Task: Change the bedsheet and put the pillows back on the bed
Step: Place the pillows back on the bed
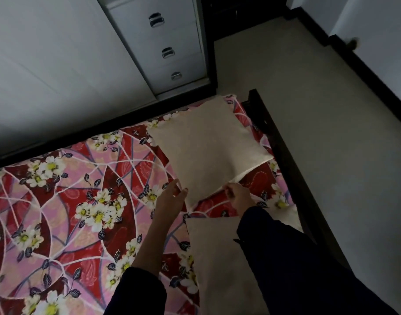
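We are nearing the end, by our judgement: the floral bedsheet [65, 214] is already lying spread over the bed, smooth across the part we can see, and both pillows are on it. What seems left is squaring the far pillow [208, 146] into its corner by the dark bed frame [283, 155]; whether the sheet is tucked at the edges we cannot tell.

Our left hand [170, 198] is hovering at the pillow's near corner with fingers spread and slack, just touching or just off the fabric, holding nothing. Our right hand [239, 196] is pinching the pillow's near edge, its grip closed on the cloth.

The near pillow [215, 258] is lying partly under our right sleeve. Both pillows are looking squarish, plump and matte, in a plain beige weave; the sheet is thinner, printed in red and pink with white flowers.
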